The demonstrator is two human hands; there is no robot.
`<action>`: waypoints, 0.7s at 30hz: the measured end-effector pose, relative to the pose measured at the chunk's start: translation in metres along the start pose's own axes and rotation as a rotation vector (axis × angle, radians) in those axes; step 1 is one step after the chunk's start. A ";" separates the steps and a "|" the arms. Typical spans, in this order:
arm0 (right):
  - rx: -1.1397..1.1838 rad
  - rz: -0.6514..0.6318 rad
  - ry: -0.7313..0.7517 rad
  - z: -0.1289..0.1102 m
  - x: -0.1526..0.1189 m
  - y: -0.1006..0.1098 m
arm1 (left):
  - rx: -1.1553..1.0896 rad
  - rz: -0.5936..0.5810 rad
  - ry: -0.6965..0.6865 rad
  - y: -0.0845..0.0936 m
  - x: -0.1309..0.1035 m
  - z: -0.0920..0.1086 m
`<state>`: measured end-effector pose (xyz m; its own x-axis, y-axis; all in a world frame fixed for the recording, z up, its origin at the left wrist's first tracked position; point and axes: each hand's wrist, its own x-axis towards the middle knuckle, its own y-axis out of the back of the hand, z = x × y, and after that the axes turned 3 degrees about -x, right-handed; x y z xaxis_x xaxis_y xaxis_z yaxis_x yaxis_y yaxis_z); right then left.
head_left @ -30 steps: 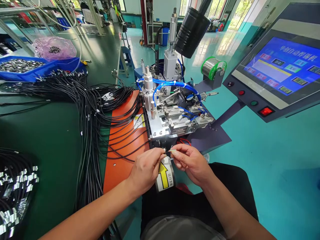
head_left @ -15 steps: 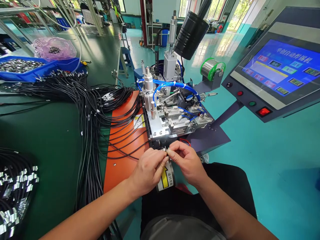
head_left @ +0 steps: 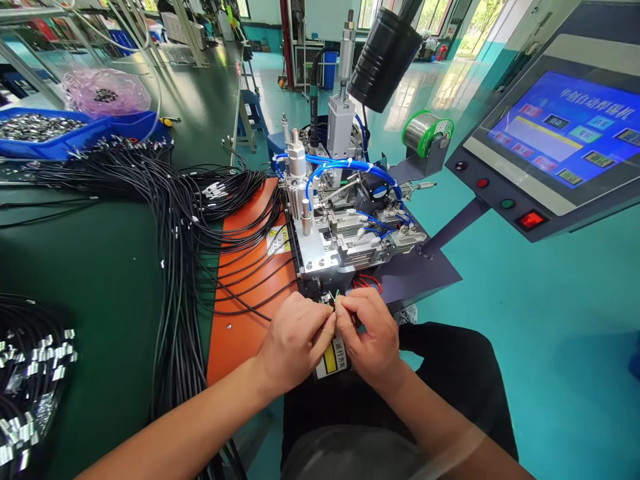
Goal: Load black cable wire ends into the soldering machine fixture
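Observation:
My left hand (head_left: 299, 339) is pinched closed at the front edge of the machine, where a black cable (head_left: 257, 313) runs in under it from the left. My right hand (head_left: 371, 335) pinches beside it, thumb and forefinger together on thin wires (head_left: 337, 294) whose pale greenish tips poke up between the two hands. The fingertips nearly touch and hide most of the cable end. Just beyond them is the metal machine (head_left: 320, 257) with blue air tubes. Below the hands, a label with a yellow arrow (head_left: 330, 360) is partly covered.
Black cables (head_left: 175, 280) lie heaped across the green table (head_left: 100, 267) and orange plate (head_left: 240, 347). A blue tray (head_left: 45, 147) of small metal parts stands at left. To the right are a solder spool (head_left: 425, 133) and a control screen (head_left: 575, 127). A black cylinder (head_left: 383, 60) hangs above.
My right hand has turned more upright and its fingers have curled in closer to the left. The wire tips show more clearly above the fingertips. My left hand has barely moved.

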<state>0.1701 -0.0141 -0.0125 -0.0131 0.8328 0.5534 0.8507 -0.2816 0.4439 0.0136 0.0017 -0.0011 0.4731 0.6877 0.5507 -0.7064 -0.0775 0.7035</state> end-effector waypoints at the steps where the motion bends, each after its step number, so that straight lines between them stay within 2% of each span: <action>1: -0.003 -0.005 0.002 0.000 0.000 0.001 | 0.009 -0.002 -0.011 0.000 0.000 0.000; 4: 0.021 -0.036 -0.048 0.000 0.001 0.004 | 0.019 -0.004 0.010 0.001 0.001 0.000; 9: 0.143 -0.173 -0.185 0.005 0.009 0.015 | -0.001 -0.024 0.086 -0.001 0.001 -0.003; 16: 0.225 -0.290 -0.226 0.009 0.020 0.027 | -0.006 -0.062 0.089 -0.001 0.000 -0.004; 21: 0.222 -0.318 -0.274 0.012 0.025 0.030 | -0.007 -0.074 0.060 0.001 0.003 -0.003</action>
<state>0.2016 0.0037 0.0065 -0.1774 0.9646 0.1953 0.9193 0.0915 0.3829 0.0127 0.0055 0.0000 0.4918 0.7335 0.4692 -0.6747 -0.0196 0.7378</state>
